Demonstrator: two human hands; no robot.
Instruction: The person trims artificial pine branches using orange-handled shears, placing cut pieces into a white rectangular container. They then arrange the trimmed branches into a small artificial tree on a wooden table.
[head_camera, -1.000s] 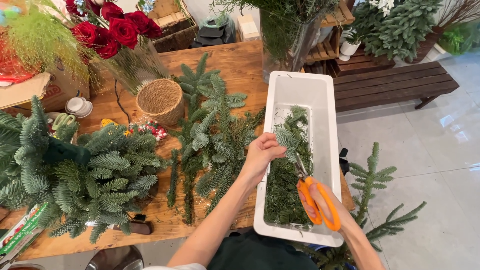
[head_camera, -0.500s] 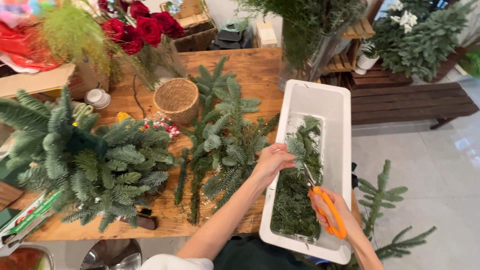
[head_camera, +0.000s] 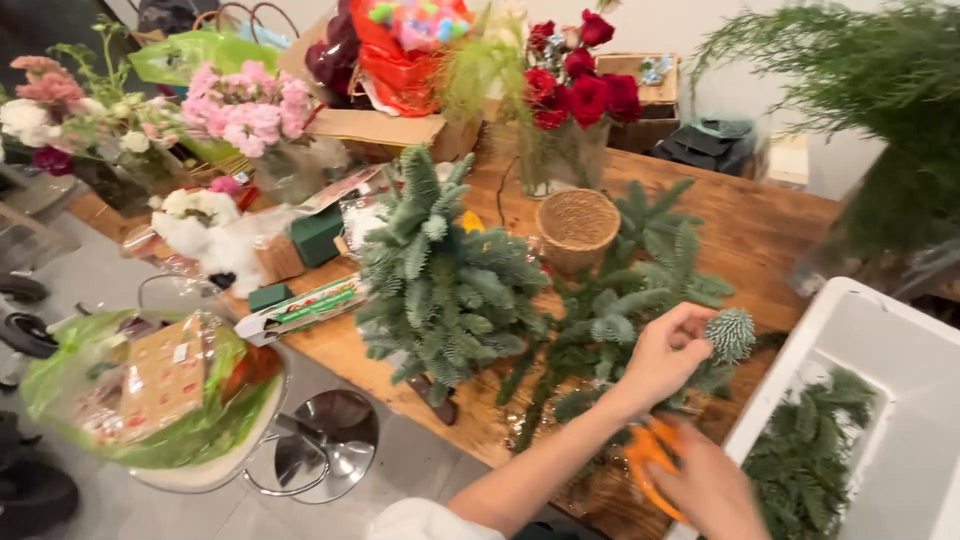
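Beside a white plastic tub (head_camera: 880, 350), the left hand (head_camera: 665, 355) pinches a short fir sprig (head_camera: 731, 334) over the wooden table (head_camera: 760, 225). The right hand (head_camera: 712, 490), blurred, seems closed around orange scissors (head_camera: 648, 462) just below.

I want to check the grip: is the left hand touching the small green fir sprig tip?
Touching. The head view shows the left hand with its fingers closed around the small green fir sprig tip.

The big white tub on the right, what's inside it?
Inside the white tub lies a pile of cut green fir sprigs. The right hand, holding orange scissors, covers the pile's near corner, and the tub's far end runs out of the picture.
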